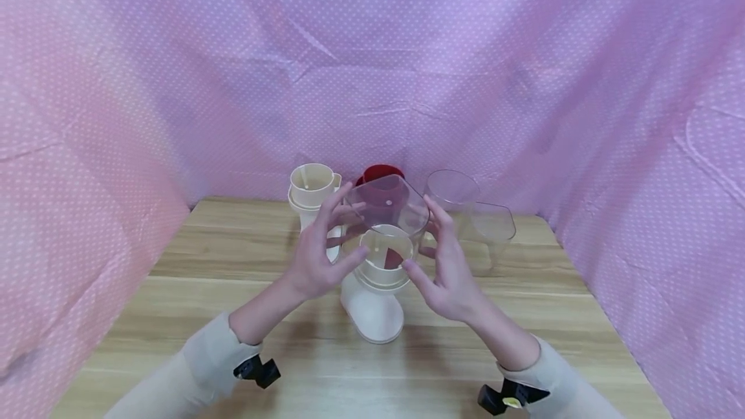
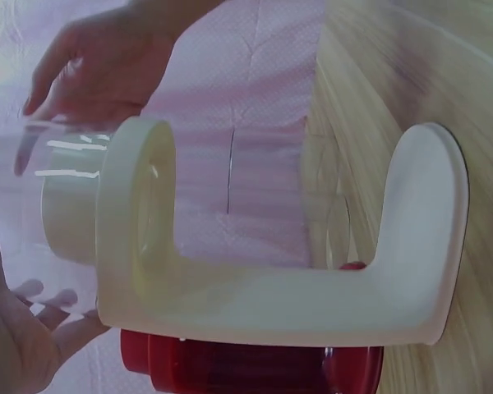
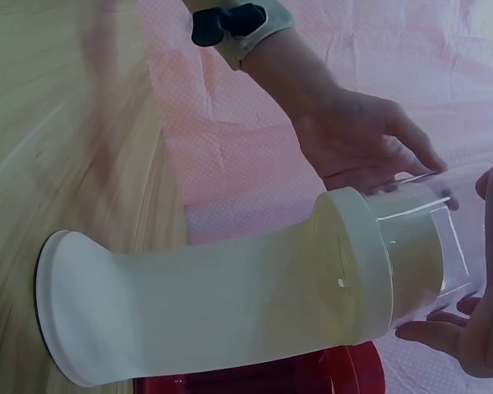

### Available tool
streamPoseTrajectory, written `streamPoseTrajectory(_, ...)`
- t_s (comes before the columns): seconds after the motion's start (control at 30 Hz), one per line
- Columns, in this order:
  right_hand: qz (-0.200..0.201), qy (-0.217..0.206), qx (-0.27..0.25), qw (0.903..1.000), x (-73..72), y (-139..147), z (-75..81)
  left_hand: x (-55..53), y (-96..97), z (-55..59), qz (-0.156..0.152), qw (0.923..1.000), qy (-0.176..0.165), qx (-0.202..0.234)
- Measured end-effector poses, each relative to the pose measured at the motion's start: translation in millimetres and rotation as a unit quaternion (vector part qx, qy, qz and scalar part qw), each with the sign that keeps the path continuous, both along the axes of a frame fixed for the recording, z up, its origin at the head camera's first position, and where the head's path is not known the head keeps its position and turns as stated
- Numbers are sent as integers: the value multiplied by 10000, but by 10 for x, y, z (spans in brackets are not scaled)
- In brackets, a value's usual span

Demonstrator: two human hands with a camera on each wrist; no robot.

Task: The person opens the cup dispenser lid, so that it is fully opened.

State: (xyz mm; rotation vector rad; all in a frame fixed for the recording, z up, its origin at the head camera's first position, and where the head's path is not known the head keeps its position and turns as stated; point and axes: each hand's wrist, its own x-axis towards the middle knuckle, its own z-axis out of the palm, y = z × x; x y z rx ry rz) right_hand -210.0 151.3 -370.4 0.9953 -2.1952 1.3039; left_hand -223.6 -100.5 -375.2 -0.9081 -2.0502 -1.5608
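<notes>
A cream cereal-dispenser-like stand [image 1: 378, 319] stands upright on the table, with an oval foot and a ring holding a cream cup [image 1: 375, 254] at its top. Around that cup, at the ring, sits a clear plastic container [image 1: 387, 196], its squarish rim uppermost. My left hand [image 1: 317, 257] holds the container's left side with fingers spread behind and thumb in front. On the opposite side my right hand [image 1: 448, 273] holds it likewise. The wrist views show the stand [image 2: 287, 304] side-on and the cup [image 3: 415, 263] through the container's wall.
Behind on the left is a second cream stand with a cup [image 1: 312, 180]. A red dispenser [image 1: 383, 171] stands at the back middle, partly hidden. Two clear containers, a round one [image 1: 453, 187] and a squarish one [image 1: 491, 222], stand at the right. Pink dotted cloth [image 1: 372, 83] surrounds the wooden table [image 1: 221, 341].
</notes>
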Motion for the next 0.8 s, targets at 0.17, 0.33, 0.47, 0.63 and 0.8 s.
streamPoseTrajectory(0.17,133,-28,28,9999,-73,-52,-20,81,14,-19,644,9975,135,-246)
streamPoseTrajectory(0.33,97,-76,-37,9999,-94,-39,-12,82,12,6,761,9967,156,-251)
streamPoseTrajectory(0.47,-59,-169,16,9998,-51,7,5,29,-29,33,411,9991,-111,-67)
streamPoseTrajectory(0.63,-77,-162,53,9998,-3,56,7,-99,-134,7,-377,9972,-639,-62)
streamPoseTrajectory(0.8,92,-157,208,9996,38,52,-8,-152,-136,-33,-792,9937,-796,-54)
